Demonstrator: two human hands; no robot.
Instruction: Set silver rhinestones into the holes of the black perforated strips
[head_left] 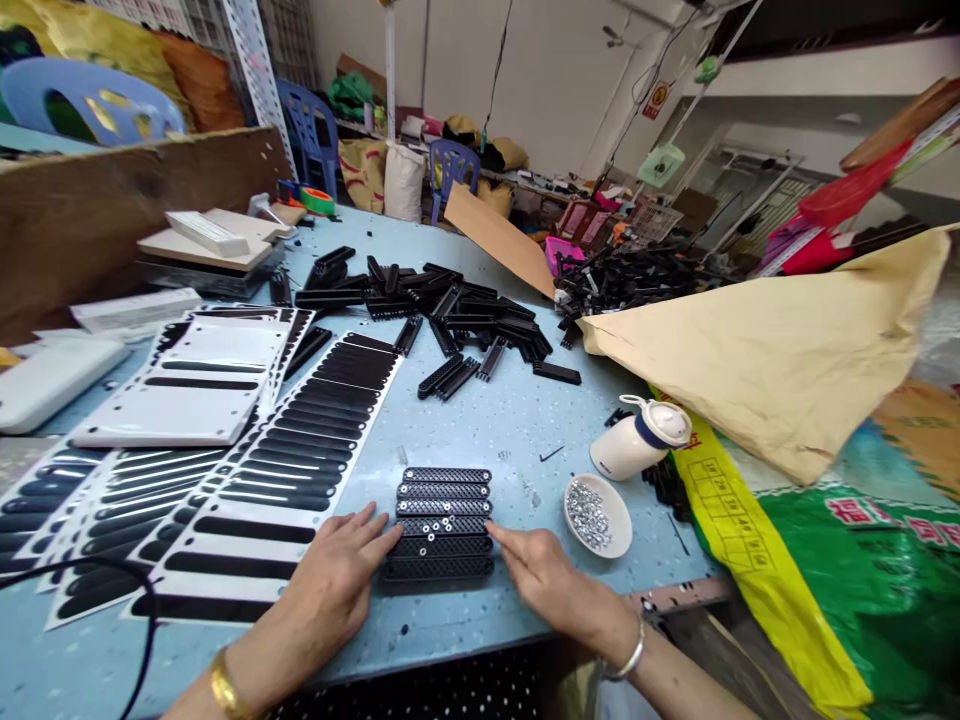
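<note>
Several black perforated strips [444, 547] lie side by side in a stack on the blue table, with small silver rings at the ends of the upper ones and a few loose ones [439, 526] on the middle strips. My left hand [337, 565] rests at their left side, fingers apart, its index fingertip touching the end of a strip. At the right ends, my right hand [544, 575] touches a strip with its extended index finger; its other fingers are curled underneath and mostly hidden. A white bowl [621, 525] of small silver parts [589, 513] stands right of my right hand.
Sheets of black adhesive strips [315, 430] cover the left of the table [375, 425]. A pile of black parts [465, 310] lies behind. A white bottle [626, 447], an Allen key [552, 453] and brown paper [772, 350] are on the right.
</note>
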